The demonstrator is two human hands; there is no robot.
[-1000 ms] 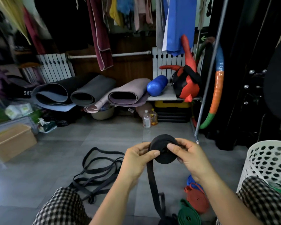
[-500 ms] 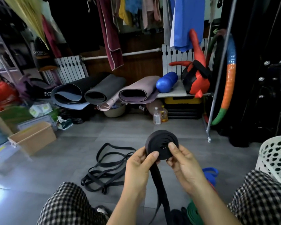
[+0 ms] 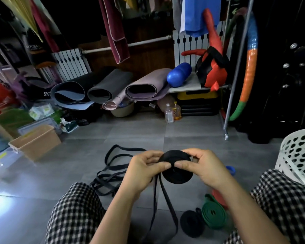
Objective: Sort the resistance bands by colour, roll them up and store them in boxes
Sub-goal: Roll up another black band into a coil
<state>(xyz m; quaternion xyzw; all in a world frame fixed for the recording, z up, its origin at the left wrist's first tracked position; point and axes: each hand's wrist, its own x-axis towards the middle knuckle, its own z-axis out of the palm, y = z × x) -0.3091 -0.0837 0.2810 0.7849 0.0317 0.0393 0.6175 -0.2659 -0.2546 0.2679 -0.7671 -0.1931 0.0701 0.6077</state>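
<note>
A black resistance band roll (image 3: 177,175) is held in front of me between both hands. My left hand (image 3: 144,169) pinches its left side with thumb and fingers. My right hand (image 3: 203,166) grips its top and right side. The band's loose tail (image 3: 163,205) hangs down from the roll between my knees. On the floor lie a finished black roll (image 3: 192,223), a rolled green band (image 3: 212,214), a red band (image 3: 220,198) mostly hidden by my right arm, and a blue band (image 3: 231,170). Loose black bands (image 3: 111,171) sprawl on the floor to the left.
A tan plastic box (image 3: 36,143) and a clear lidded box (image 3: 5,156) stand at the left. A white perforated basket (image 3: 299,152) is at the right. Rolled yoga mats (image 3: 102,88), bottles (image 3: 172,112) and a metal rack leg (image 3: 226,136) line the back.
The roll has dropped lower and both hands have shifted their hold: fingers now wrap over its top. The view tilted down, showing the rolled black and green bands on the floor.
</note>
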